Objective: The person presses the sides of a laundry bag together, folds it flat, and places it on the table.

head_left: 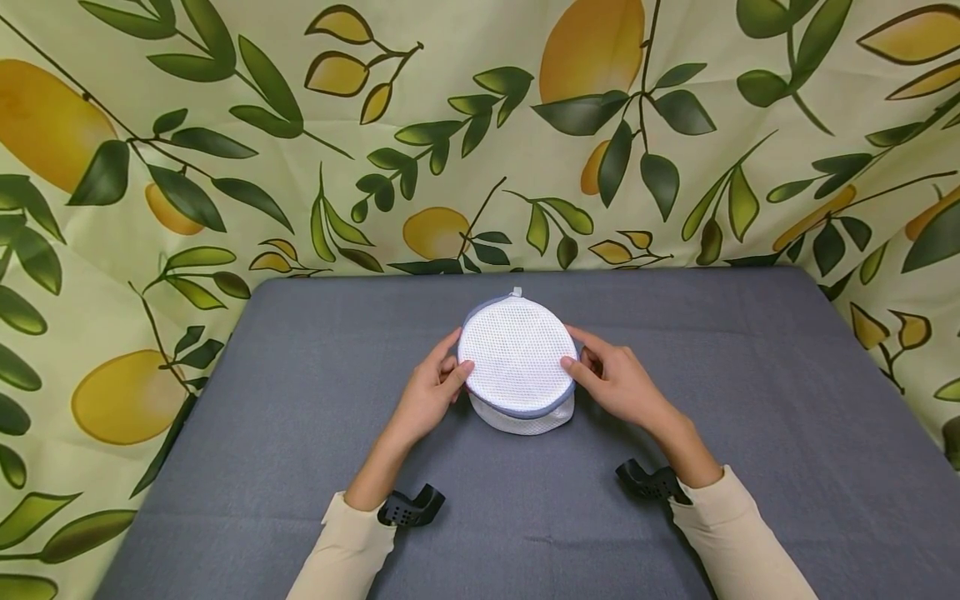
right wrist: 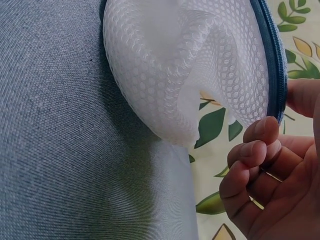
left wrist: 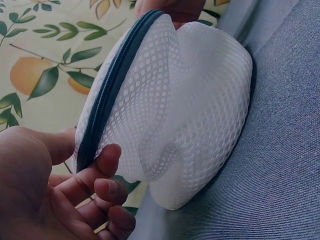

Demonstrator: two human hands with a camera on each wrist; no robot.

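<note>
Looking down, I hold the round mesh laundry bag (head_left: 517, 365) mid-counter (head_left: 300, 417), left hand (head_left: 431, 392) and right hand (head_left: 618, 383) pinching its rim. Left wrist: zipper (left wrist: 107, 95) looks closed, so zipping seems done. Right wrist: fingers (right wrist: 252, 150) curl at the rim.

A staged recording booth, not a lived-in room: a grey fabric-covered bench (head_left: 300, 433) enclosed by a lemon-and-leaf printed cloth backdrop (head_left: 225, 150).
</note>
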